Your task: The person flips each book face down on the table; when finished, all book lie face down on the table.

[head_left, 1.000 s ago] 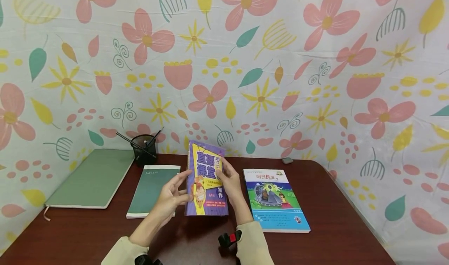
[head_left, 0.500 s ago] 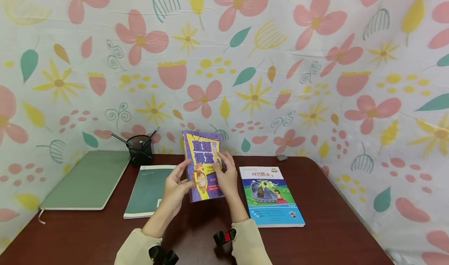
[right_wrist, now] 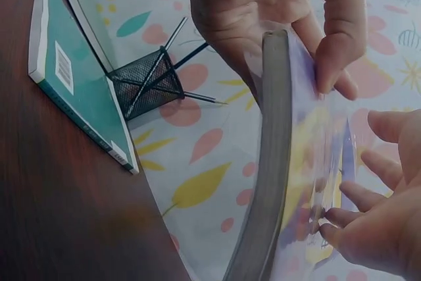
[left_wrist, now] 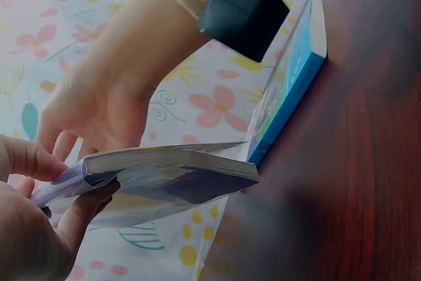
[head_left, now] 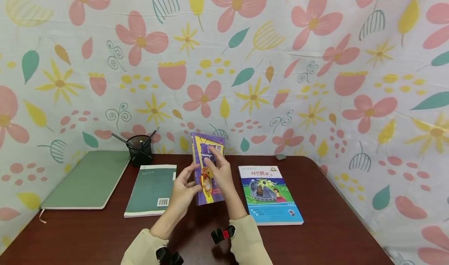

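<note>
A purple and yellow paperback book (head_left: 216, 196) is held up over the middle of the table, front cover toward me. My left hand (head_left: 184, 189) grips its spine side, thumb on the front cover and fingers behind, as the left wrist view also shows on the book (left_wrist: 191, 185). Loosely bent fingers of my right hand (head_left: 221, 175) lie over the front cover. In the right wrist view the fingertips of that right hand (right_wrist: 385, 212) meet the glossy cover. The front cover stands slightly off the pages at the free edge. Part of the cover title is hidden.
On the left lie a green book (head_left: 147, 189) with a barcode and a large grey-green notebook (head_left: 87, 179). A black mesh pen holder (head_left: 140, 150) stands behind them. To the right lies a blue and white book (head_left: 270, 195). A small grey object (head_left: 280, 156) sits at the back edge.
Raised and tilted between the earlier frames, the purple book has since turned a little and shifted right. My right hand has slid further left across its cover, covering more of the title.
</note>
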`<state>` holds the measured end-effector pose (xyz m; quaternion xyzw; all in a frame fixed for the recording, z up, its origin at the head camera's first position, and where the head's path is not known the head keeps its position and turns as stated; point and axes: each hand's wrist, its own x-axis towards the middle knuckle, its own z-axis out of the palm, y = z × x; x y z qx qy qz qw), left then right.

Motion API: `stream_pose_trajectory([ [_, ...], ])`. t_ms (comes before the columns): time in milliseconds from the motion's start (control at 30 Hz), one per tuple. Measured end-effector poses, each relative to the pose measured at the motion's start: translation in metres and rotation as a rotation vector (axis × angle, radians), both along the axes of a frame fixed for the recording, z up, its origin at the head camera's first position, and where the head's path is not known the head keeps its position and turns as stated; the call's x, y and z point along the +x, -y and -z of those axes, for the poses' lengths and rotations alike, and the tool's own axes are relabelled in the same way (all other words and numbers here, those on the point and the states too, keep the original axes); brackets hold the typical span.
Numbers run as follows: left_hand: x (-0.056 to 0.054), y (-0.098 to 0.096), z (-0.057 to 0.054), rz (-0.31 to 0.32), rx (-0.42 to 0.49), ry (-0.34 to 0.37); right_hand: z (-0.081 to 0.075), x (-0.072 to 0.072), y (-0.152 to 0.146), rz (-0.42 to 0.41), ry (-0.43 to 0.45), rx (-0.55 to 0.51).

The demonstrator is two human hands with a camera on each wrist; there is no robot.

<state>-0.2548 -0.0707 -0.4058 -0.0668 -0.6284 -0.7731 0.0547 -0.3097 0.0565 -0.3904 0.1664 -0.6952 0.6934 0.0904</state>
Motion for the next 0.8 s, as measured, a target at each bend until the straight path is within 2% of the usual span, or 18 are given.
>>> stream_pose_trajectory([
  [200, 0.0, -0.002, 0.003, 0.013, -0.024, -0.068, -0.004, -0.007, 0.006, -0.012, 0.005, 0.072],
  [333, 0.004, -0.003, 0.009, 0.022, -0.057, -0.086, -0.002, -0.004, 0.009, -0.006, -0.017, 0.12],
  [467, 0.009, -0.003, 0.012, 0.003, -0.106, -0.094, 0.001, 0.001, 0.01, -0.002, -0.036, 0.102],
  [667, 0.008, -0.002, 0.006, -0.024, -0.209, -0.149, -0.006, 0.002, 0.012, 0.01, -0.12, 0.079],
  [800, 0.007, -0.002, 0.002, -0.021, -0.254, -0.177, -0.013, 0.002, 0.012, -0.002, -0.132, 0.06],
])
